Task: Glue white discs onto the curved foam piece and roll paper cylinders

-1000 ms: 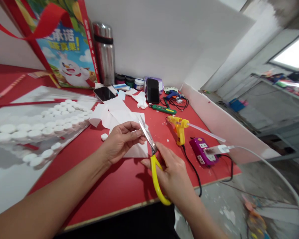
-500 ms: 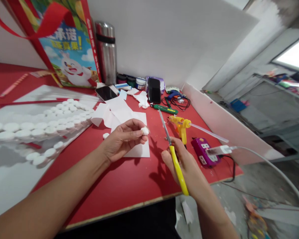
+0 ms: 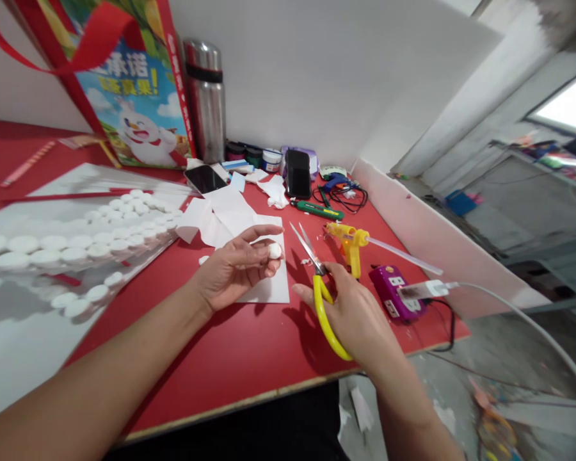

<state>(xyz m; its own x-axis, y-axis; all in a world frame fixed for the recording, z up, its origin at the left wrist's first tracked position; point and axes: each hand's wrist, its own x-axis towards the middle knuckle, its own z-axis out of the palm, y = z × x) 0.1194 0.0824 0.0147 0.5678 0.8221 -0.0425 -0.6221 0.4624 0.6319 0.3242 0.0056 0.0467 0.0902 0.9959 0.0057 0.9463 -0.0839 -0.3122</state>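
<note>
A small round white piece (image 3: 275,250) is pinched between thumb and fingers of my left hand (image 3: 237,266), above a sheet of white paper (image 3: 276,291). My right hand (image 3: 352,307) grips yellow-handled scissors (image 3: 324,314), whose blades stand slightly apart and point away toward the back of the table. Another white piece (image 3: 203,260) lies beside my left wrist, partly hidden. To the left, rows of white discs (image 3: 52,243) rest on a white board (image 3: 24,358).
On the red table (image 3: 230,358), a yellow glue gun (image 3: 348,240) and a purple box (image 3: 397,294) with a cable stand at right. Behind lie a green utility knife (image 3: 319,210), a black case (image 3: 298,174) and paper scraps. A steel flask (image 3: 208,102) and gift bag (image 3: 139,96) stand at back left.
The scissors' blades have come apart and swung a little to the left, with my right hand turned over them. My left fingers have shifted on the white piece, the index finger lifting away.
</note>
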